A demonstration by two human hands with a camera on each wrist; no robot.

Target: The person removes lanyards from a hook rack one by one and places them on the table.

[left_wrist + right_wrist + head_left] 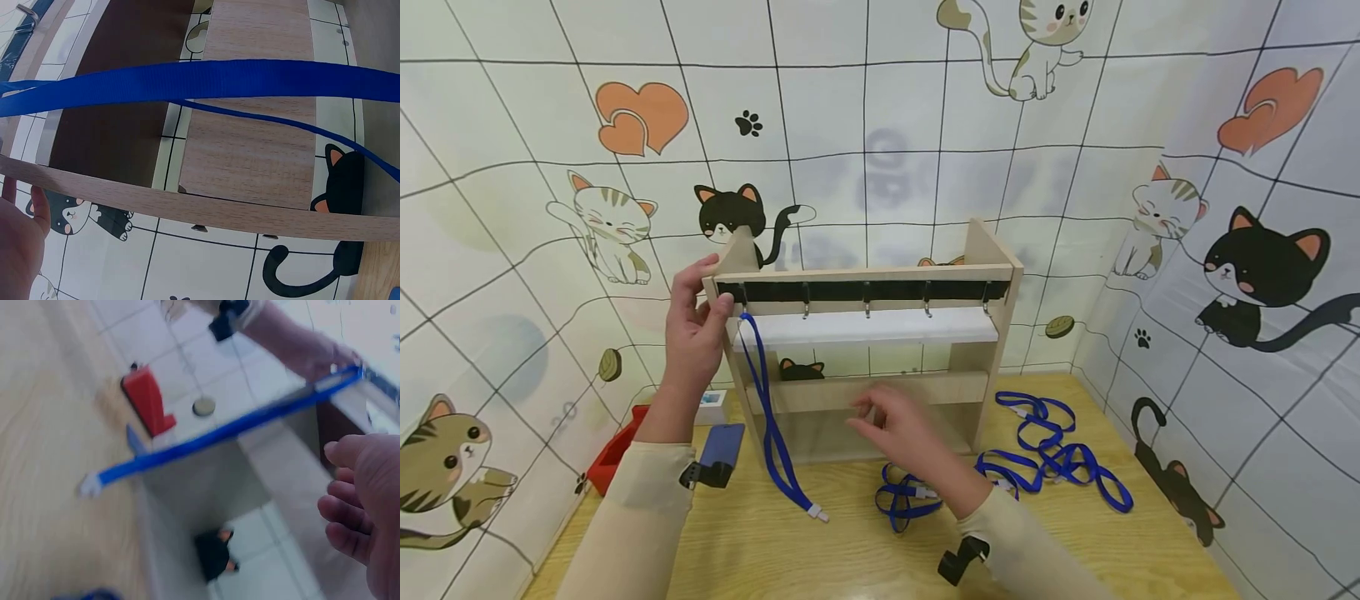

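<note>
A wooden shelf rack (880,392) stands on the table, with a black strip of metal hooks (867,291) along its upper front. My left hand (695,329) grips the rack's upper left corner, thumb at the front. From the leftmost hook hangs a blue lanyard (767,408), its white clip end low by the table; the strap crosses close in front of the left wrist view (206,81). Holding nothing, my right hand (898,425) is in front of the rack's lower part, fingers loosely curled. The right wrist view is blurred but shows this hand (369,506) apart from the lanyard.
Several more blue lanyards (1060,454) lie loosely heaped to the right on the wooden table (820,558). At the left are a red holder (610,458), a blue card (722,446) and a small white box (712,408). Cat-patterned sheeting surrounds the table.
</note>
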